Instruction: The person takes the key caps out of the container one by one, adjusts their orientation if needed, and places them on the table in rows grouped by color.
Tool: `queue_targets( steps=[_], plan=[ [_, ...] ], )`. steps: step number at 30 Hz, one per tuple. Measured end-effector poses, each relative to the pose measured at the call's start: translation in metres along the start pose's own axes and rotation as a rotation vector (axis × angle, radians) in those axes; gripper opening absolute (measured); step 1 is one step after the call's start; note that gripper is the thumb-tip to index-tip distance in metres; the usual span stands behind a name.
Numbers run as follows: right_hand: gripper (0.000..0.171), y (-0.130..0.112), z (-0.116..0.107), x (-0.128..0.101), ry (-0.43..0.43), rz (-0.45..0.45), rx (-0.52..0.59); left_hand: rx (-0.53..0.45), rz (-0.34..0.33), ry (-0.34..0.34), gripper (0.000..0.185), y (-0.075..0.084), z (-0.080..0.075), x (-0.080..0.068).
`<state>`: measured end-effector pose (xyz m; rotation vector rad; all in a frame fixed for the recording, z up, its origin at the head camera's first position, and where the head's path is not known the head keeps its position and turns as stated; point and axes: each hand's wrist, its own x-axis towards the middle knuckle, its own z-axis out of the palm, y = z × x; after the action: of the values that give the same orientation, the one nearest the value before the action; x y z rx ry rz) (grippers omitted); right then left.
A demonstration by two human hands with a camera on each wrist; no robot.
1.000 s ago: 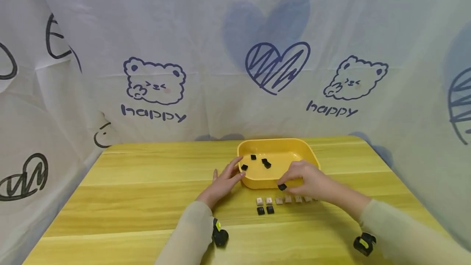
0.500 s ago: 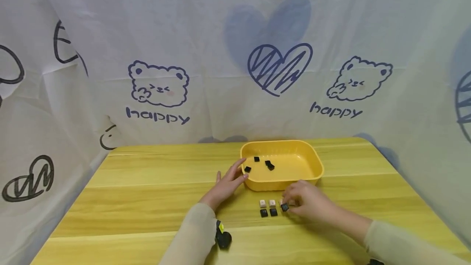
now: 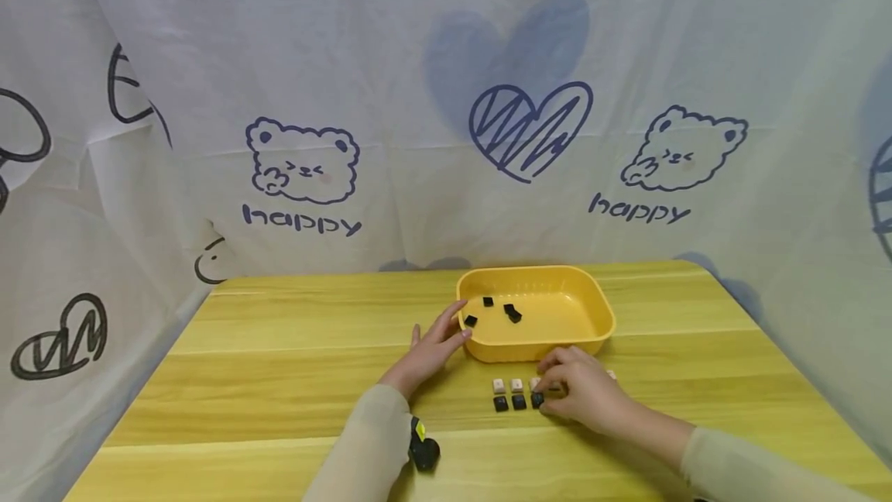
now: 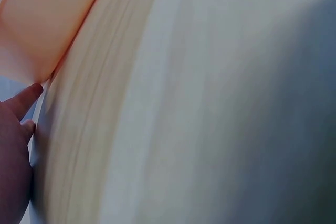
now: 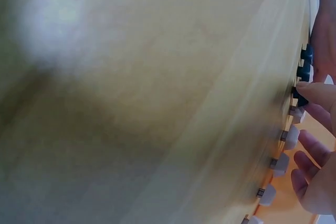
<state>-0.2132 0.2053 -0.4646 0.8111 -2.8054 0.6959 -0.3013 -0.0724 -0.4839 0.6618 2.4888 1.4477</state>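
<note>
With thumb and fingers my right hand [image 3: 584, 390] pinches a black keycap [image 3: 536, 400] at the right end of a short row on the table. Two more black keycaps [image 3: 501, 404] sit to its left. Behind them runs a row of white keycaps [image 3: 516, 385], partly hidden by the right hand; in the right wrist view several white keycaps [image 5: 290, 137] stand in line beyond the pinched one. My left hand [image 3: 430, 353] has its fingers spread, fingertips at the left end of a yellow plastic basket [image 3: 519, 352]. Several black keycaps [image 3: 512, 314] lie inside, toward the left.
The wood-grain table [image 3: 279, 393] reaches back to a white cloth [image 3: 418, 177] printed with hearts and bears, which also hangs along both sides. A black wrist device [image 3: 423, 452] is strapped by the left sleeve.
My right hand has carried the black keycap from the basket's front rim down to the table, beside the other two black ones. The left hand stays at the basket.
</note>
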Motion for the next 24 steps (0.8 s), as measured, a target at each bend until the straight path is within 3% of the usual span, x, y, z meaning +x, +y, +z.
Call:
queue_targets(
  steps=[12, 17, 24],
  plan=[
    [0.022, 0.001, 0.000, -0.002, 0.001, -0.008, -0.038, 0.012, 0.008, 0.010, 0.058, 0.002, 0.002, 0.001],
    [0.019, -0.005, -0.007, -0.004, 0.007, 0.017, -0.001, 0.019, 0.015, 0.005, 0.060, 0.002, 0.003, 0.002],
    [0.018, -0.018, -0.027, 0.014, 0.138, -0.014, 0.050, 0.010, 0.008, 0.013, 0.059, -0.003, 0.002, 0.001]
  ],
)
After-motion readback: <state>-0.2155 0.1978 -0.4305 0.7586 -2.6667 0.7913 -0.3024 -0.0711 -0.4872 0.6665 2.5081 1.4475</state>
